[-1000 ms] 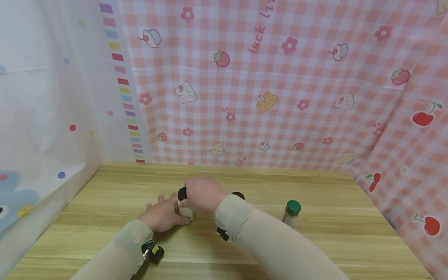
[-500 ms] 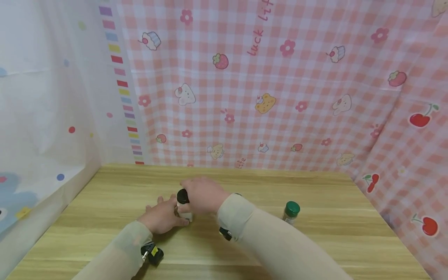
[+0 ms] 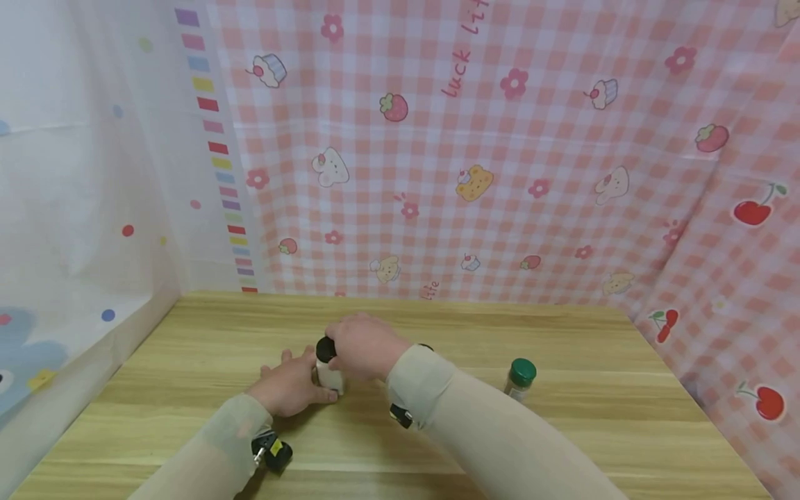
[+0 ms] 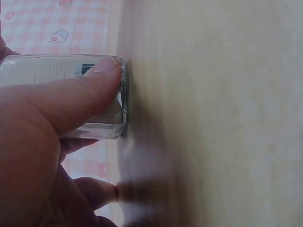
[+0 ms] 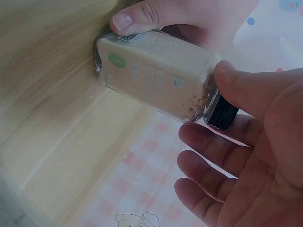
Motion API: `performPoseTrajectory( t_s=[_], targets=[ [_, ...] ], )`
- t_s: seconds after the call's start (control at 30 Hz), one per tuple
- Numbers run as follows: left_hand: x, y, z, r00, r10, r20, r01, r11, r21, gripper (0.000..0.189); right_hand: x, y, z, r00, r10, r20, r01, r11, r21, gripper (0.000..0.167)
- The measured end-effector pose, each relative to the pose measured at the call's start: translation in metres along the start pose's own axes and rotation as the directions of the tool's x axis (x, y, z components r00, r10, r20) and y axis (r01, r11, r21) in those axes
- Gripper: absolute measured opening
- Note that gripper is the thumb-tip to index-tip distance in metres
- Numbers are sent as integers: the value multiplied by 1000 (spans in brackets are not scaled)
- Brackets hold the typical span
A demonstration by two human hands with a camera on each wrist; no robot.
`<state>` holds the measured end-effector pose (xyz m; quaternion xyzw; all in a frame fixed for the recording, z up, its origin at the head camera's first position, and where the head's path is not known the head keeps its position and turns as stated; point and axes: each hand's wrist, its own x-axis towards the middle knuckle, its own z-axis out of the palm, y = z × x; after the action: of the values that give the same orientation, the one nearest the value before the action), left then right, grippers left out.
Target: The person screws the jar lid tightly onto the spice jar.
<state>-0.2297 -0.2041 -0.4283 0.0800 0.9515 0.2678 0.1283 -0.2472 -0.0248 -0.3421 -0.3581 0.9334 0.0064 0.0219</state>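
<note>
A clear, squarish spice jar [image 3: 331, 378] with a pale label and black cap [image 3: 326, 349] stands upright on the wooden table, left of centre. My left hand [image 3: 290, 387] grips its lower part, the thumb [image 4: 94, 90] lying across the label near the base. Over the top, my right hand [image 3: 365, 346] holds the cap between thumb and forefinger. In the right wrist view, the jar [image 5: 151, 75] shows a green mark and brownish contents near the neck, its black cap [image 5: 222, 113] beside the right thumb. The other right fingers [image 5: 208, 175] are loosely bent, apart from the glass.
To the right stands another jar with a green lid [image 3: 522, 371], partly behind my right sleeve. A black round top [image 3: 426, 346] peeks out behind my right wrist. Patterned cloth [image 3: 437, 173] hangs along the table's back and sides.
The right thumb sits slightly higher than half a second ago, showing more of the jar below the cap. The left hand and jar stay in place.
</note>
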Motion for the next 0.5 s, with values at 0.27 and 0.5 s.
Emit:
performPoseTrajectory(
  t_s=[0.27,0.5],
  targets=[
    [0,-1,0,1000,3,4,-3,1000,3,95,1,-3,0,998,54,15,-55,998,43,33],
    [0,-1,1,1000,-5,2,5,1000,0,97,1,-5,1,995,96,17,-97,993,70,37]
  ],
)
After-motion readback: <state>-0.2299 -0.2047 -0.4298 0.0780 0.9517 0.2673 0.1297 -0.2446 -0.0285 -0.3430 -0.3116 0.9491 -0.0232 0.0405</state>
